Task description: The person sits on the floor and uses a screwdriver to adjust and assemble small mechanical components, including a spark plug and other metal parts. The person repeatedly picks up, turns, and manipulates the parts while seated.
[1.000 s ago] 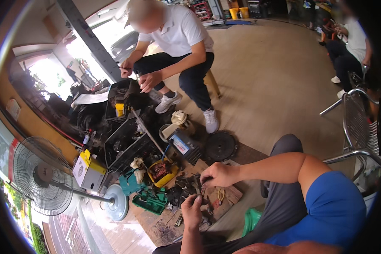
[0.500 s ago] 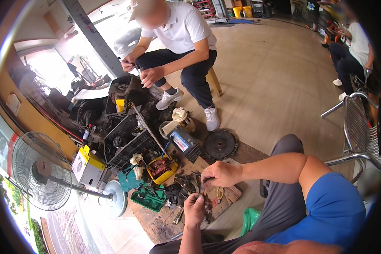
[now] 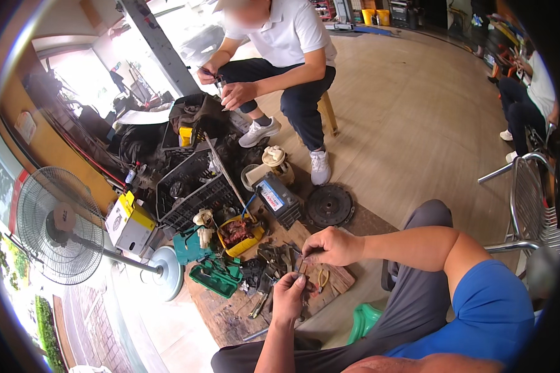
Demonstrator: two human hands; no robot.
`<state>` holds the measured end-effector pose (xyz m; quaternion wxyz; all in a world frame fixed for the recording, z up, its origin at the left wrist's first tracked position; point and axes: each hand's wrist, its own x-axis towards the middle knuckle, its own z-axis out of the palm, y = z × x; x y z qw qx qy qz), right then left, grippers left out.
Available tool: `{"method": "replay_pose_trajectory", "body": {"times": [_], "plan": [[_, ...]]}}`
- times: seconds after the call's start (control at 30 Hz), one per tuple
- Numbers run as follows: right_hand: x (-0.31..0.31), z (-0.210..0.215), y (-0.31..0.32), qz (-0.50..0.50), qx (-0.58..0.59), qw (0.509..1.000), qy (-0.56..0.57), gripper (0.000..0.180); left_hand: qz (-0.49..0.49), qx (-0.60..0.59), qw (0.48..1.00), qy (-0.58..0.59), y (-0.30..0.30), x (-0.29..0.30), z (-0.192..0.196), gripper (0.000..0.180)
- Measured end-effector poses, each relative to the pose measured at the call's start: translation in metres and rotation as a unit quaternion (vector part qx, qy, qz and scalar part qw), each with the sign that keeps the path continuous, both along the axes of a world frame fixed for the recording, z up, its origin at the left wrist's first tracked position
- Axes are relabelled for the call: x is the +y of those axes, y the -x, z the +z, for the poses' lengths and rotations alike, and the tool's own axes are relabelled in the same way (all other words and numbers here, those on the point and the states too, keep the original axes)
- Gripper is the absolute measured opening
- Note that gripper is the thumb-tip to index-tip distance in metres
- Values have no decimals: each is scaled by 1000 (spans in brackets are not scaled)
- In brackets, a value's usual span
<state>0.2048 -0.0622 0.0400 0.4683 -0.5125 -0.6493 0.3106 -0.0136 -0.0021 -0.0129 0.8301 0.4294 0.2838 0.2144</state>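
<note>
My left hand is closed in a pinch in front of me, above a stained wooden board. Close above it, my right hand pinches too. Between the fingertips runs a thin dark strip, held at both ends and too small to name. Pliers with yellow handles lie on the board just right of my left hand. Left of my hands are loose metal parts and tools, an opened green tool case and a yellow tub with reddish-brown contents.
A battery and a round dark disc sit beyond my hands. A black crate, a boxed item and a standing fan are left. Opposite sits a person in a white shirt. A green stool is near my leg.
The view has shifted slightly, so the surroundings sit a little differently. Both hands stay in their pinches with the thin strip between them, a little higher in the picture.
</note>
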Motion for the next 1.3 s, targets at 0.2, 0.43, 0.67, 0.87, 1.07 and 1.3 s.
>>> {"method": "replay_pose_trajectory", "body": {"times": [0.2, 0.43, 0.67, 0.87, 1.07, 1.3], "plan": [[0, 4, -3, 38, 5, 997, 66, 16, 0, -1, 1000, -24, 1, 3, -3, 14], [-1, 8, -3, 38, 34, 994, 101, 19, -4, 20, 999, -49, 1, 3, -3, 12], [0, 7, -11, 8, -66, 989, 136, 27, 58, 69, 979, -181, -3, -2, 4, 11], [3, 6, -11, 13, -72, 983, 167, 32, 63, 130, 971, -190, -4, -1, 5, 9], [2, 10, -9, 7, -80, 983, 168, 32, 59, 122, 963, -235, -2, 0, -2, 12], [2, 8, -9, 13, -71, 983, 171, 32, 54, 123, 966, -221, -2, -2, 4, 13]]}}
